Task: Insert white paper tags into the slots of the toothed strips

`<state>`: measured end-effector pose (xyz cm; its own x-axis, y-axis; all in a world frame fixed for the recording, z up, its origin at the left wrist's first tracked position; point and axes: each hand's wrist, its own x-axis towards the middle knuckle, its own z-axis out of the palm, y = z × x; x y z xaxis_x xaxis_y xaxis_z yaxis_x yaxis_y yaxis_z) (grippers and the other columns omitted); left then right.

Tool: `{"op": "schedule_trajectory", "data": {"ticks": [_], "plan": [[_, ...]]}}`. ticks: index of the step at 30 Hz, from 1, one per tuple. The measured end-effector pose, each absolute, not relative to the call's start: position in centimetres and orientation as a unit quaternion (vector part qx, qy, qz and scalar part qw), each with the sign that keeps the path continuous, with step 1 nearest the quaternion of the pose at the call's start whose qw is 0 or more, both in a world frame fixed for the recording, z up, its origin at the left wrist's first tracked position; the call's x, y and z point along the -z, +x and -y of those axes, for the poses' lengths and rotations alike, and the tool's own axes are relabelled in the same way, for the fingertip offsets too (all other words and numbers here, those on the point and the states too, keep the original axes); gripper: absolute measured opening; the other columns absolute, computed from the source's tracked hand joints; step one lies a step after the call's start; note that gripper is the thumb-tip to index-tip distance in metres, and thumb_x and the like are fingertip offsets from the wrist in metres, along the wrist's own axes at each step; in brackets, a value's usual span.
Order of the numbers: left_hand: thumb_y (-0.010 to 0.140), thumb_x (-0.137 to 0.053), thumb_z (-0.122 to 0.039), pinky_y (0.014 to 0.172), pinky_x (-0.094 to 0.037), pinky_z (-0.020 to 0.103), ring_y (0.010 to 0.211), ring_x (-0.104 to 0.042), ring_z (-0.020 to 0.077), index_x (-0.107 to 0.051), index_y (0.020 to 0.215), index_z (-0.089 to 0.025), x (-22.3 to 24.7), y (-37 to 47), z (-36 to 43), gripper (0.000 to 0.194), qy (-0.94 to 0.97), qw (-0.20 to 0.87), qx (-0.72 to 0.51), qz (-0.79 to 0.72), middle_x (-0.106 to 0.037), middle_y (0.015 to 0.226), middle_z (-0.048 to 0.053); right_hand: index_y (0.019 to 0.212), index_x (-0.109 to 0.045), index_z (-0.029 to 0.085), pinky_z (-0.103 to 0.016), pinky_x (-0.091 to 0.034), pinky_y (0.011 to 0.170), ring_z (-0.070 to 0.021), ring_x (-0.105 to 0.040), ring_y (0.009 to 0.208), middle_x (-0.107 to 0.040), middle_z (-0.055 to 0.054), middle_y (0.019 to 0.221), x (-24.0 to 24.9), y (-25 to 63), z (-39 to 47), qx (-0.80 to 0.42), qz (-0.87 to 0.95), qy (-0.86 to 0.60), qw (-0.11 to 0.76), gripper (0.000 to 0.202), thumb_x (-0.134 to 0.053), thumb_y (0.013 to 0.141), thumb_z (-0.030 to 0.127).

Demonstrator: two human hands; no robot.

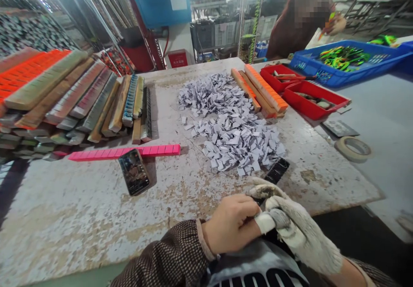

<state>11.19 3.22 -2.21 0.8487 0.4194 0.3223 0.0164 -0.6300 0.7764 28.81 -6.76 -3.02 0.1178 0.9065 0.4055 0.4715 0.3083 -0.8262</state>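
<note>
A narrow black bar (276, 171) slants from the table edge toward my body, its lower part hidden by my hands. My right hand (301, 229), in a white knit glove, is closed around the bar. Bare and with curled fingers, my left hand (230, 224) meets it from the left; white wrapping covers its thumb tip. What the left fingertips pinch is hidden. Just beyond the bar lies a heap of small white slips (240, 138). Further left, a phone (134, 173) leans on a bright pink slotted bar (163, 150).
Stacked slotted bars (77, 93) fill the left side of the worn table (80, 222). Orange-edged bars (263, 89), red bins (314, 100), a blue basket (348, 74) and a tape roll (353, 148) are at right. A person (287, 29) works behind.
</note>
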Motion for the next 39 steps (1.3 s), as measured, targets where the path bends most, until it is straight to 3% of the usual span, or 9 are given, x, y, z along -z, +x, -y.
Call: {"op": "schedule_trajectory", "data": {"ticks": [3, 8, 11, 17, 23, 25, 30, 33, 39], "plan": [[0.094, -0.067, -0.038, 0.071, -0.047, 0.029, 0.077, -0.059, 0.0192, -0.058, 0.087, -0.021, 3.0, 11.1, -5.9, 0.02, 0.91, 0.256, -0.206, -0.253, -0.064, 0.083, 0.003, 0.094, -0.062, 0.024, -0.04, -0.064, 0.081, -0.0288, -0.069, 0.112, -0.07, -0.012, 0.115, 3.4, 30.5, 6.3, -0.091, 0.652, -0.588, 0.47, 0.018, -0.046, 0.102, 0.027], [0.095, -0.068, -0.034, 0.085, -0.051, 0.037, 0.102, -0.065, 0.0289, -0.058, 0.108, -0.019, 4.2, 10.9, -10.2, 0.022, 0.902, 0.093, -0.071, -0.415, -0.067, 0.106, 0.01, 0.094, -0.064, 0.022, -0.051, -0.056, 0.1, -0.0305, -0.064, 0.121, -0.071, -0.011, 0.113, 4.6, 32.7, 5.6, 0.03, 0.706, -0.609, 0.36, 0.008, -0.058, 0.096, 0.018], [0.096, -0.065, -0.031, 0.085, -0.051, 0.036, 0.104, -0.066, 0.0284, -0.058, 0.105, -0.019, 5.0, 11.0, -11.0, 0.017, 0.899, 0.099, -0.056, -0.422, -0.067, 0.108, 0.01, 0.097, -0.065, 0.018, -0.052, -0.052, 0.106, -0.0311, -0.062, 0.123, -0.068, -0.015, 0.117, 4.9, 32.5, 5.3, 0.088, 0.752, -0.593, 0.274, 0.007, -0.059, 0.095, 0.014], [0.102, -0.054, -0.025, 0.085, -0.05, 0.031, 0.103, -0.068, 0.0243, -0.059, 0.107, -0.019, 5.8, 10.5, -11.3, 0.009, 0.892, 0.138, -0.065, -0.426, -0.071, 0.109, 0.009, 0.087, -0.063, 0.016, -0.053, -0.053, 0.104, -0.0318, -0.063, 0.117, -0.068, -0.016, 0.109, 5.0, 31.5, 4.3, 0.109, 0.779, -0.58, 0.21, 0.014, -0.053, 0.094, 0.01], [0.102, -0.051, -0.019, 0.081, -0.049, 0.029, 0.095, -0.071, 0.0213, -0.06, 0.102, -0.021, 6.1, 9.8, -11.7, 0.009, 0.879, 0.173, -0.075, -0.437, -0.073, 0.1, 0.006, 0.081, -0.063, 0.017, -0.052, -0.052, 0.102, -0.0301, -0.066, 0.107, -0.068, -0.014, 0.101, 5.7, 31.9, 3.3, 0.087, 0.789, -0.575, 0.198, 0.016, -0.053, 0.093, 0.012], [0.101, -0.055, -0.024, 0.082, -0.049, 0.029, 0.098, -0.07, 0.0215, -0.059, 0.104, -0.021, 6.2, 9.9, -11.6, 0.006, 0.877, 0.18, -0.082, -0.439, -0.073, 0.104, 0.006, 0.08, -0.062, 0.017, -0.053, -0.052, 0.102, -0.0302, -0.066, 0.106, -0.067, -0.013, 0.099, 5.8, 32.1, 3.2, 0.075, 0.793, -0.571, 0.197, 0.016, -0.054, 0.093, 0.013], [0.095, -0.067, -0.041, 0.084, -0.048, 0.034, 0.106, -0.068, 0.0291, -0.057, 0.11, -0.02, 6.1, 10.8, -11.3, 0.027, 0.865, 0.187, -0.094, -0.457, -0.069, 0.113, 0.011, 0.08, -0.059, 0.019, -0.052, -0.05, 0.106, -0.0299, -0.064, 0.113, -0.067, -0.014, 0.104, 6.1, 32.6, 3.5, 0.061, 0.791, -0.565, 0.226, 0.014, -0.056, 0.094, 0.016], [0.094, -0.068, -0.036, 0.081, -0.047, 0.034, 0.102, -0.068, 0.0304, -0.058, 0.103, -0.019, 6.1, 11.0, -11.9, 0.022, 0.851, 0.203, -0.096, -0.475, -0.07, 0.107, 0.013, 0.08, -0.058, 0.021, -0.053, -0.051, 0.106, -0.0304, -0.063, 0.118, -0.068, -0.013, 0.107, 6.2, 33.0, 3.5, 0.049, 0.784, -0.566, 0.251, 0.015, -0.058, 0.094, 0.018], [0.092, -0.061, -0.02, 0.074, -0.043, 0.029, 0.078, -0.064, 0.0208, -0.058, 0.086, -0.02, 6.1, 9.5, -13.7, 0.007, 0.816, 0.288, -0.131, -0.483, -0.065, 0.079, 0.003, 0.082, -0.059, 0.02, -0.053, -0.052, 0.105, -0.032, -0.061, 0.121, -0.068, -0.014, 0.112, 6.3, 34.2, 3.7, 0.068, 0.776, -0.572, 0.257, 0.014, -0.062, 0.095, 0.023]]}}
